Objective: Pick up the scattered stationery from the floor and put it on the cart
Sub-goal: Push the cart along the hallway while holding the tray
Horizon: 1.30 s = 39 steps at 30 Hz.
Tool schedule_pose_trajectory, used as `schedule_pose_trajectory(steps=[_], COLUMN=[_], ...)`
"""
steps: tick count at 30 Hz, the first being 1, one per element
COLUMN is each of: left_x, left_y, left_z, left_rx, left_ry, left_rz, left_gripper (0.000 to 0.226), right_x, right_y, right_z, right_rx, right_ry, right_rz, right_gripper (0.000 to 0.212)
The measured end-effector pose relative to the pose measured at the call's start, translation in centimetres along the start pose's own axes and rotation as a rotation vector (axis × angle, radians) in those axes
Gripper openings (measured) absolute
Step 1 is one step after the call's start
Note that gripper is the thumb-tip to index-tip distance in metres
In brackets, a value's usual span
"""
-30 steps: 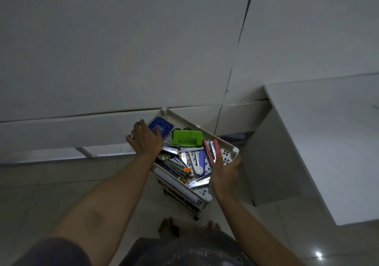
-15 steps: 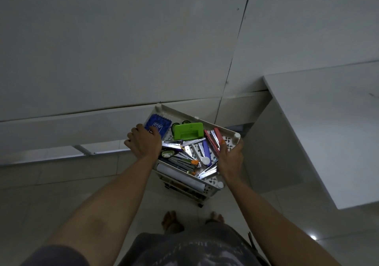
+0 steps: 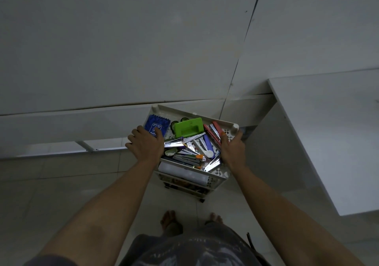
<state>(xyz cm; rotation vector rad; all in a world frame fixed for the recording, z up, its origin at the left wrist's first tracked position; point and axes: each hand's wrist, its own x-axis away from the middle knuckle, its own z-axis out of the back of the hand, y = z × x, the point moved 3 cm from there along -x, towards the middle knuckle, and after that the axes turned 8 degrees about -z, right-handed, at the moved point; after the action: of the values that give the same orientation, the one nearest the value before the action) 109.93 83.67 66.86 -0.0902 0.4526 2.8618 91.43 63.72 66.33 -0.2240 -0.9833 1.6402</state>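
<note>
- Your left hand (image 3: 146, 143) rests clenched over the left rim of the cart (image 3: 229, 178), with the thumb lying on the blue spiral notepad (image 3: 156, 126) in the top tray.
- Your right hand (image 3: 231, 149) grips the right rim of the same tray, fingers curled over its edge beside the red staplers (image 3: 213, 133).
- The stationery sits heaped in the top tray: a green hole punch (image 3: 187, 126), opened silver staplers (image 3: 192, 142), a purple-handled one (image 3: 208, 145) and orange-tipped cutters (image 3: 196, 158). No loose item shows on the visible floor (image 3: 61, 194).
- You appear to be past the collecting; my judgement is that you are positioning or steadying the loaded cart, near the end of the task.
- The next move calls for an even hold on both rims so the cart rolls straight and the heap does not spill, with care for the white worktop (image 3: 328, 138) close on the right.
- Compared with a second ago, the cart stands farther from you and nearer the wall, your arms are stretched out more, and both hands have kept their places on the rims.
</note>
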Motion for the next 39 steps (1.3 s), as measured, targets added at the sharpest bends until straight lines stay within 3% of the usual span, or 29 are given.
schedule_pose_trajectory(steps=[9, 30, 34, 37, 39], left_x=[-0.3, 2.2, 1.3, 0.0, -0.8], left_y=[-0.1, -1.3, -1.5, -1.4, -1.7], left_z=[0.1, 1.0, 1.1, 0.9, 0.8], left_rx=[-0.006, 0.028, -0.026, -0.129, -0.052], left_ry=[-0.025, -0.037, -0.077, -0.147, -0.17], left_rz=[-0.004, 0.207, 0.159, 0.024, -0.028], left_gripper=[0.06, 0.07, 0.078, 0.09, 0.095], right_x=[5.2, -0.5, -0.4, -0.4, -0.1], right_y=[1.0, -2.3, -2.3, -1.8, -1.4], right_z=[-1.3, -1.4, -1.6, -1.6, -1.7], right_rx=[0.191, 0.33, 0.364, 0.4, 0.377], right_ry=[0.139, -0.055, -0.01, 0.01, 0.01], right_rz=[-0.056, 0.209, 0.223, 0.199, 0.16], right_gripper=[0.081, 0.099, 0.096, 0.094, 0.092])
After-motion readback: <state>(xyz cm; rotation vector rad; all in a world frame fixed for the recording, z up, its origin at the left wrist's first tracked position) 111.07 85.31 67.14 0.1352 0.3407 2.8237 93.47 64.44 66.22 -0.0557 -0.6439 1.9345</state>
